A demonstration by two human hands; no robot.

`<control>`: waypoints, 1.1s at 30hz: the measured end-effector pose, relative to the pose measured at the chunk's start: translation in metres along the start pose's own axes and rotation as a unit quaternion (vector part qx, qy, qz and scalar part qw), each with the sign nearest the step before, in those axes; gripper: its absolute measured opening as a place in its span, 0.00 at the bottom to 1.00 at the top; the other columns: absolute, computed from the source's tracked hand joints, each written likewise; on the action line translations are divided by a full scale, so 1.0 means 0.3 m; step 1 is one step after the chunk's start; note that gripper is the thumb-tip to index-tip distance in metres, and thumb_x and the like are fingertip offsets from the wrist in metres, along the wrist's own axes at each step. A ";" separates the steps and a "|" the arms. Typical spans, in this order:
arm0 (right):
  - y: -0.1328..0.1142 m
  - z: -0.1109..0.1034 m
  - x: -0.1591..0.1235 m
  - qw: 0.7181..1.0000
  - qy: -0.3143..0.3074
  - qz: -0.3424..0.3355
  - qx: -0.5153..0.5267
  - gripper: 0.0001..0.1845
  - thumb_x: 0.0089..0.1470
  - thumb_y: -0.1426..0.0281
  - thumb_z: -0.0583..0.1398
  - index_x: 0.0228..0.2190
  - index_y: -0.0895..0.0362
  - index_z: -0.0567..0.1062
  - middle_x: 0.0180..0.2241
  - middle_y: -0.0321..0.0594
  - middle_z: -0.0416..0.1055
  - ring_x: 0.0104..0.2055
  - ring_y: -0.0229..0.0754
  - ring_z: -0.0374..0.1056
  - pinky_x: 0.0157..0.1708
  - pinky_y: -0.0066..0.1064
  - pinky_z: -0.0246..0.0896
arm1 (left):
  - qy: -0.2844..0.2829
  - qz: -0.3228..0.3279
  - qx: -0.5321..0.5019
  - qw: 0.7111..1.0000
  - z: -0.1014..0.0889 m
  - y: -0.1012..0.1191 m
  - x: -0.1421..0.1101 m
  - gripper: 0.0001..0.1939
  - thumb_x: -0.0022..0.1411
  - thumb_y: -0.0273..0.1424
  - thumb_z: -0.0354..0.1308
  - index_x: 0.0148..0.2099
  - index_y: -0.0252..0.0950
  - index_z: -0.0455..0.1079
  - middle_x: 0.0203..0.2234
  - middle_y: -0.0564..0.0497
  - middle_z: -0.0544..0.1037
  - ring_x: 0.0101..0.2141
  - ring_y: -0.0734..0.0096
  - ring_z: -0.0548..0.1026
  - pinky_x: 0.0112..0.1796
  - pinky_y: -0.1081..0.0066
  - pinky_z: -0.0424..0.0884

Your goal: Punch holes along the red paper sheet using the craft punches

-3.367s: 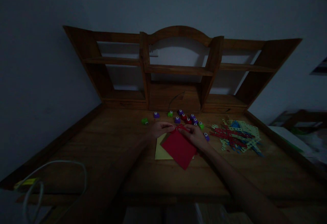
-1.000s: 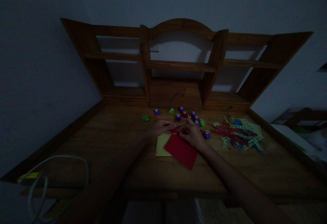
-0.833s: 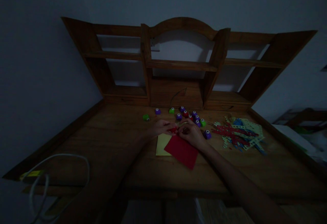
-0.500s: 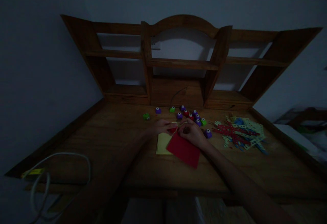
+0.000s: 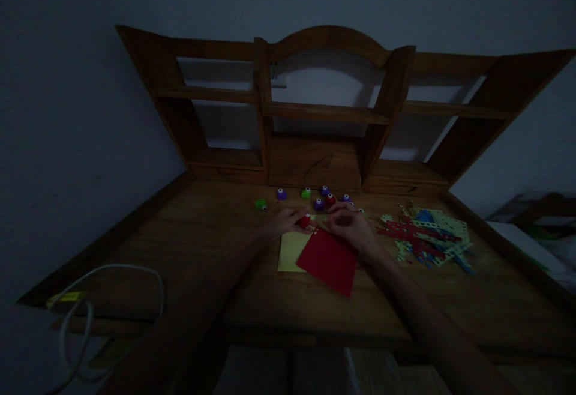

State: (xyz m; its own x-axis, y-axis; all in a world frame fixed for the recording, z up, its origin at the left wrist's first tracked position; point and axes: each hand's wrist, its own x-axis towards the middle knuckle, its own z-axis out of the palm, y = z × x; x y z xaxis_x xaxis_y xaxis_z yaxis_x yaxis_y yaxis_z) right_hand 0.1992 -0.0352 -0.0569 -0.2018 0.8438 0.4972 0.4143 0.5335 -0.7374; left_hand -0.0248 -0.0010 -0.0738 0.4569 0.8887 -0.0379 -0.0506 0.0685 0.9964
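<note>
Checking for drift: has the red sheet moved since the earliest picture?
Yes. Judged against the wooden shelf, the red sheet has shifted to the right, and it has turned somewhat.

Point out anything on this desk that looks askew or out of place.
The leftmost green punch appears tipped over, while the purple punch beside it stands upright. The red sheet lies askew over the yellow paper, and perforated strips form a jumbled heap at right.

One red sheet [image 5: 329, 262], perhaps ten punches [image 5: 304, 221]
</note>
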 end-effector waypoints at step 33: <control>-0.037 -0.034 -0.033 0.912 0.013 0.054 -0.406 0.12 0.62 0.64 0.52 0.36 0.54 0.74 0.31 0.45 0.77 0.30 0.47 0.72 0.26 0.31 0.51 | 0.059 0.005 -0.077 0.995 -0.044 -0.001 0.017 0.18 0.53 0.42 0.65 0.38 0.32 0.72 0.29 0.49 0.74 0.25 0.73 0.72 0.28 0.71 0.71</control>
State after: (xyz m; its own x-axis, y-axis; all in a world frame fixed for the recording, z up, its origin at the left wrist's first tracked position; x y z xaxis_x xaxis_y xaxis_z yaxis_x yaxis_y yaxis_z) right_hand 0.2058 -0.0499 -0.0490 -0.1041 0.8816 0.4604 0.9534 0.2203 -0.2062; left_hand -0.0342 0.0096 -0.0755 0.3491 0.9360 -0.0452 -0.1948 0.1197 0.9735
